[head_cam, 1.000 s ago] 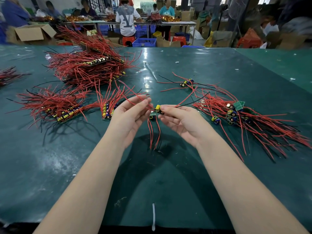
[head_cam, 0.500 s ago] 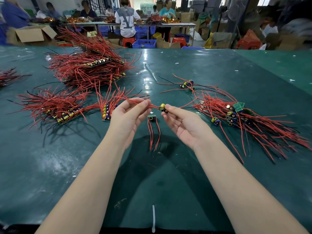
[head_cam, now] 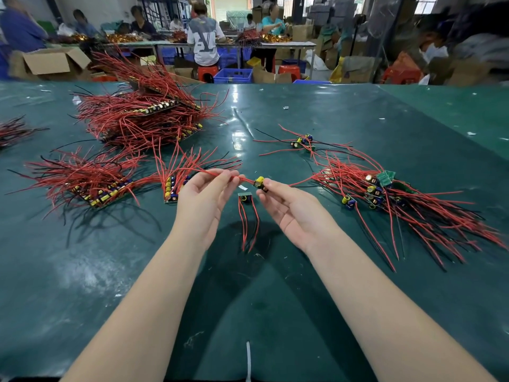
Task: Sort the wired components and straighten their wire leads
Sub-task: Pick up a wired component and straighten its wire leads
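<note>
— Head view: what do the hands hold at frame centre?
— The right hand (head_cam: 292,205) pinches a small yellow component (head_cam: 259,182); the left hand (head_cam: 205,195) pinches its red lead (head_cam: 242,178), stretched between them.
— And below?
— Another component (head_cam: 244,197) lies on the green table (head_cam: 275,299), leads trailing downward.
— Elsewhere?
— A loose pile (head_cam: 399,197) sits right of centre; aligned bundles (head_cam: 110,186) lie at left.

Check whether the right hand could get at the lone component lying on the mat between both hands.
Probably yes: the lone component lies uncovered just beside the right hand, though its fingers already pinch another component.
</note>
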Motion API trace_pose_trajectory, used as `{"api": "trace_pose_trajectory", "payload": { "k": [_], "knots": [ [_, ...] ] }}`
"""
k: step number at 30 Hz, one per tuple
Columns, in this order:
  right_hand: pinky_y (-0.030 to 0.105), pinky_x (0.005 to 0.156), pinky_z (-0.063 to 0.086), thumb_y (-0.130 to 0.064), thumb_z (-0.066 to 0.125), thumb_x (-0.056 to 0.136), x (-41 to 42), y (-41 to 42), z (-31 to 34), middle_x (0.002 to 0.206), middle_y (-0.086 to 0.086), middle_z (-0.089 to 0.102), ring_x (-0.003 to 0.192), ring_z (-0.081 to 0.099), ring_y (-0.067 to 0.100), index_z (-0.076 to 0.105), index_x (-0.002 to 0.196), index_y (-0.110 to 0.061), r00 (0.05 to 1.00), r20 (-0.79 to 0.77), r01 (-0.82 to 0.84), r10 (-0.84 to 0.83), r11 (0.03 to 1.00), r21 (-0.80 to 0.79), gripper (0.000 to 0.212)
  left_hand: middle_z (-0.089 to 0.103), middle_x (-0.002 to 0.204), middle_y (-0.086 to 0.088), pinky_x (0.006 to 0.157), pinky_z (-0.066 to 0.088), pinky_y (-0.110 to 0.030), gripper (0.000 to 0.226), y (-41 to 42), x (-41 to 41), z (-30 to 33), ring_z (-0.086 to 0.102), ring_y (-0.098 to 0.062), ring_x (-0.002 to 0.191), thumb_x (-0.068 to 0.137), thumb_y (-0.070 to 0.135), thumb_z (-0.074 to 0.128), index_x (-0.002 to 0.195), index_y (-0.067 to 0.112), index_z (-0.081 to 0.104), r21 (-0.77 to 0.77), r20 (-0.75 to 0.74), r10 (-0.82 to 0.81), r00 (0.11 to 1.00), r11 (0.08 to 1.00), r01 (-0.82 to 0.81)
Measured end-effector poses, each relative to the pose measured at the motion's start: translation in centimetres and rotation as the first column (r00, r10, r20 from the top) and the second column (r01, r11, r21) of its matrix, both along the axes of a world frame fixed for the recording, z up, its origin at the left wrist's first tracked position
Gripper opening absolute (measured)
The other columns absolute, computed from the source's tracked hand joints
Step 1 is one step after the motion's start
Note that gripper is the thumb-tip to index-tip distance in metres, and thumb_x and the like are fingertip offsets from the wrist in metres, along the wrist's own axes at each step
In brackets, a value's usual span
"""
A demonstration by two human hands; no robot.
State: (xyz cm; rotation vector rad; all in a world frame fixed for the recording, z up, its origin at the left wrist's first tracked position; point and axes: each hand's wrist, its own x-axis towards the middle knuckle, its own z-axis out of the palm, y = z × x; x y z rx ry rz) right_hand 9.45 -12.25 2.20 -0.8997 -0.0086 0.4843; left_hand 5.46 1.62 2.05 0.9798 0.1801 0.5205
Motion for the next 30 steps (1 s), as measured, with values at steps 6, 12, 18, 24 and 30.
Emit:
{"api": "trace_pose_trajectory", "payload": {
  "k": [6,12,18,24,30],
  "knots": [
    [0.017,0.058,0.055,0.002,0.067,0.084,-0.05,0.08,-0.01,0.076,0.009,0.073,0.065,0.07,0.014,0.076,0.064,-0.003,1.0,-0.028,0.011,-0.011,1.0,0.02,0.022,0.069,0.09,-0.015,0.074,0.055,-0.02,0.015,0.04,0.06,-0.07,0.071,-0.02,0.083,0.096,-0.007,0.047,0.088,0.002,0.056,0.007,0.002,-0.002,1.0,1.0,0.002],
    [0.017,0.059,0.055,0.002,0.068,0.084,-0.15,0.35,-0.14,0.078,0.01,0.073,0.065,0.07,0.015,0.07,0.085,0.004,0.999,-0.031,0.023,-0.023,1.0,-0.001,0.004,0.071,0.086,-0.01,0.073,0.055,-0.019,0.016,0.26,0.01,0.09,0.072,-0.02,0.083,0.095,-0.009,0.048,0.089,0.003,0.058,-0.041,0.018,0.066,0.998,0.997,-0.065],
    [0.016,0.057,0.054,0.001,0.069,0.083,0.12,-0.16,0.16,0.076,0.008,0.074,0.065,0.071,0.014,0.077,0.063,-0.005,0.999,-0.046,0.009,-0.009,1.0,0.004,0.023,0.07,0.088,-0.011,0.075,0.055,-0.019,0.016,0.27,0.11,0.37,0.072,-0.02,0.085,0.096,-0.007,0.046,0.094,-0.002,0.061,-0.146,0.065,0.077,0.995,0.987,-0.067],
    [0.015,0.057,0.054,0.0,0.069,0.083,0.12,-0.17,0.13,0.076,0.009,0.074,0.066,0.071,0.014,0.077,0.064,-0.004,0.999,-0.041,-0.005,0.005,1.0,0.011,0.021,0.067,0.092,-0.016,0.075,0.056,-0.02,0.018,0.46,0.01,0.61,0.07,-0.023,0.089,0.1,-0.001,0.044,0.093,-0.003,0.061,-0.181,0.053,0.113,0.992,0.978,-0.101],
    [0.016,0.057,0.054,0.003,0.067,0.084,0.03,0.04,0.08,0.076,0.009,0.074,0.064,0.07,0.014,0.067,0.088,0.005,0.999,0.013,0.03,-0.03,0.999,-0.018,0.005,0.062,0.092,-0.017,0.072,0.056,-0.019,0.019,0.69,0.13,0.69,0.065,-0.031,0.097,0.099,-0.007,0.039,0.093,-0.003,0.057,-0.159,-0.016,0.179,0.984,0.971,-0.179]
  ]
}}
